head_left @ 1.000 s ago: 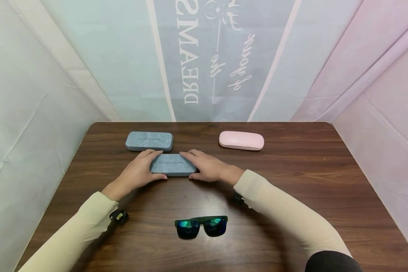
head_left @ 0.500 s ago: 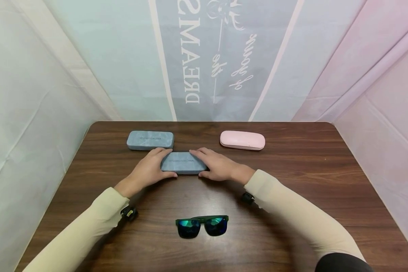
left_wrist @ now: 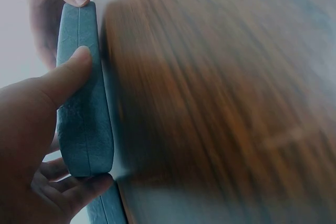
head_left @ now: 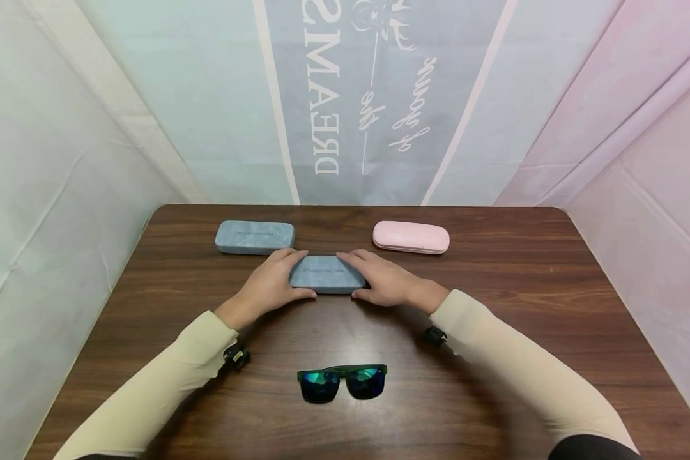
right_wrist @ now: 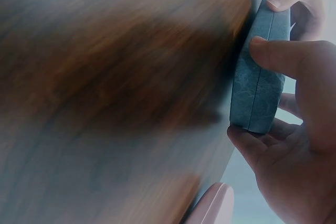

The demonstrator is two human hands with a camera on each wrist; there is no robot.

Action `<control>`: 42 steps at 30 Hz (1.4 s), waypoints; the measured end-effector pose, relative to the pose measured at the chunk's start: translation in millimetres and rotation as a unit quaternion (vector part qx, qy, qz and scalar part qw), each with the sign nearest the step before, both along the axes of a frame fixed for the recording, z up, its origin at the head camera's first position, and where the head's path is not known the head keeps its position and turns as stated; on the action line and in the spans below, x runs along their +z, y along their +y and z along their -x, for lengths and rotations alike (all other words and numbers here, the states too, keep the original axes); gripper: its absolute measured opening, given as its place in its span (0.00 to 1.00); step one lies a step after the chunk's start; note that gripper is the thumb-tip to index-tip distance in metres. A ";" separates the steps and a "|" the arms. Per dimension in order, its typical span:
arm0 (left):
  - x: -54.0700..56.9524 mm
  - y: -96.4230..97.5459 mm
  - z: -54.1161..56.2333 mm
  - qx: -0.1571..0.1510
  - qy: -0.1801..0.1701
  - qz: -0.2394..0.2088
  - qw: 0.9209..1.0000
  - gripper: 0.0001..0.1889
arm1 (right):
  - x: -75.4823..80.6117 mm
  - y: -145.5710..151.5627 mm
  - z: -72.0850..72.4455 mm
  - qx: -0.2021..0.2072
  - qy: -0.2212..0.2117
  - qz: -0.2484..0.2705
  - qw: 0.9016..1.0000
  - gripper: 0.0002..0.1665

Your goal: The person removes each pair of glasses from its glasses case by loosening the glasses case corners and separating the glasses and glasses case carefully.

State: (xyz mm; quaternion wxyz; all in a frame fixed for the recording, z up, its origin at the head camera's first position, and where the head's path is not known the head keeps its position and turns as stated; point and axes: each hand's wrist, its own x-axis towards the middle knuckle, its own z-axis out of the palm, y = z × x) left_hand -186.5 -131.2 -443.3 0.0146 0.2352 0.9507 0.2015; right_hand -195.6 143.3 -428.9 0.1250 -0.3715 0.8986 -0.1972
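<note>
A closed blue-grey glasses case [head_left: 328, 273] lies crosswise in the head view between my two hands. My left hand [head_left: 269, 281] grips its left end, thumb on the near side and fingers at the far side. At the right end my right hand [head_left: 390, 280] holds it the same way. Both wrist views show the case's seamed side [left_wrist: 86, 124] with each thumb pressed on it. The case is low over the table; whether it touches the wood I cannot tell. Sunglasses [head_left: 342, 383] with mirrored blue-green lenses rest nearer to me.
A second blue-grey glasses case [head_left: 255, 236] lies at the back left, just beyond my left fingers. At the back right is a pink glasses case [head_left: 411, 237]. The brown wooden table [head_left: 529, 332] meets a printed cloth backdrop [head_left: 356, 128] behind it.
Both hands have moved to the right together, carrying or sliding the blue-grey glasses case between them. The sunglasses and the other two cases stay where they were.
</note>
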 end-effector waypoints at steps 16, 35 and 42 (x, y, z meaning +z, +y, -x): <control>-4.1 24.8 5.1 -0.004 0.013 0.006 1.000 0.48 | -2.9 21.1 1.6 -0.017 0.002 0.000 1.000 0.49; -4.3 28.7 6.8 -0.016 -0.003 0.010 1.000 0.47 | -8.1 27.4 3.2 -0.029 0.003 0.011 1.000 0.49; -6.9 16.1 12.8 -0.060 -0.042 -0.001 0.997 0.45 | -7.6 28.3 1.7 -0.028 0.015 0.018 0.999 0.49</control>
